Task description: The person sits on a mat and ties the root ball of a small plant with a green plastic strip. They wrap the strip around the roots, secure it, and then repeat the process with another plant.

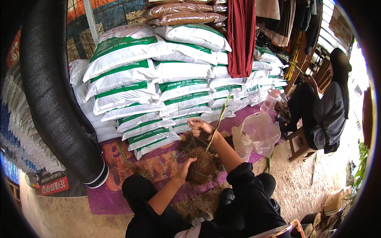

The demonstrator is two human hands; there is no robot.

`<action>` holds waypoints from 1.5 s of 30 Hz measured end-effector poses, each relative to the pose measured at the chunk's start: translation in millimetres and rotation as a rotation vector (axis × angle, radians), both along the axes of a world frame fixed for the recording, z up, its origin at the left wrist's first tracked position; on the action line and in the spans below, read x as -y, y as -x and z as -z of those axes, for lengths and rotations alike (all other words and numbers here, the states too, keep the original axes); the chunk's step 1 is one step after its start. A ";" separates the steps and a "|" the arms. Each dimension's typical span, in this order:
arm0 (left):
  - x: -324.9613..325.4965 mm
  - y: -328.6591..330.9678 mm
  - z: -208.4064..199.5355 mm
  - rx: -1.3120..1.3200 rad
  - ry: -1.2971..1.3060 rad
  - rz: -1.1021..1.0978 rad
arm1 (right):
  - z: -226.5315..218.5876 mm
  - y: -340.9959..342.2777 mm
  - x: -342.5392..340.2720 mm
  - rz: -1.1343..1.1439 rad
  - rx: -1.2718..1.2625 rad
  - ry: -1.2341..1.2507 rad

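Note:
A brown, shaggy ball of fibre [203, 168] rests low in front of me, between my knees. A long, narrow green-yellow leaf [219, 127] rises from its top and leans to the right. Against the ball's left side my left hand [184, 170] is closed, thumb on top, with its other fingers partly hidden. Above the ball, my right hand [199, 127] is raised, fingers pinched on a thin thread that runs down toward the fibre. Loose dark fibre lies around and behind the ball.
White-and-green sacks [184, 85] are stacked ahead. A purple printed sheet [107, 198] covers the floor beneath my work. A thick black roll [55, 91] stands left; a crumpled clear plastic bag [257, 135] lies right. Another person [327, 107] sits on a low stool [299, 142] at far right.

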State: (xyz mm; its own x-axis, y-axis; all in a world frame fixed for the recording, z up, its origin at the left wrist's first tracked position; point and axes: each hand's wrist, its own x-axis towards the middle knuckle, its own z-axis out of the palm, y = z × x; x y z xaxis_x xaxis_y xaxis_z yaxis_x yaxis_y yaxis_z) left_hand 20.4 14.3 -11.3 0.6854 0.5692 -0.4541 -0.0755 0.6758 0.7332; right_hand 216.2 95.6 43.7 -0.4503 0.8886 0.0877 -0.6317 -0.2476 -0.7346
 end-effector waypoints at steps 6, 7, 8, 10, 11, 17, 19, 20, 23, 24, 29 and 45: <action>-14.8 -15.2 24.8 -0.016 0.012 0.030 | 14.3 -8.2 -15.4 0.013 -0.084 0.008; -17.8 -15.9 40.6 -0.004 0.011 0.033 | 15.5 -5.9 -18.0 -0.003 -0.091 0.006; -22.1 -15.8 55.9 0.008 0.009 0.037 | 16.6 -4.7 -21.2 0.006 -0.088 0.026; -24.1 -19.7 48.2 -0.042 0.037 0.052 | 24.6 -9.6 -26.0 -0.024 -0.126 0.007; -25.1 -21.9 43.5 -0.067 0.052 0.060 | 28.0 -12.5 -29.0 -0.040 -0.144 -0.003; -30.8 -26.7 42.8 -0.212 0.011 -0.004 | 45.0 -17.8 -49.4 -0.024 -0.117 0.052; -34.0 -28.9 37.4 -0.175 -0.002 -0.018 | 46.5 -20.0 -54.7 0.010 -0.109 0.034; -34.0 -29.1 35.4 -0.157 -0.009 -0.023 | 48.4 -18.7 -54.9 0.032 -0.129 0.043; -28.8 -32.7 31.4 -0.109 -0.120 -0.090 | 65.4 -25.7 -60.3 0.103 -0.082 0.046; -28.5 -35.1 31.2 -0.118 -0.129 -0.091 | 76.5 -30.5 -62.1 0.124 -0.033 0.046; -26.9 -44.0 21.4 -0.109 -0.193 -0.081 | 150.2 -47.4 -43.1 0.508 1.200 -0.279; -4.8 -19.8 -16.4 -0.106 -0.429 -0.117 | -76.2 -71.8 41.5 0.207 2.376 -0.046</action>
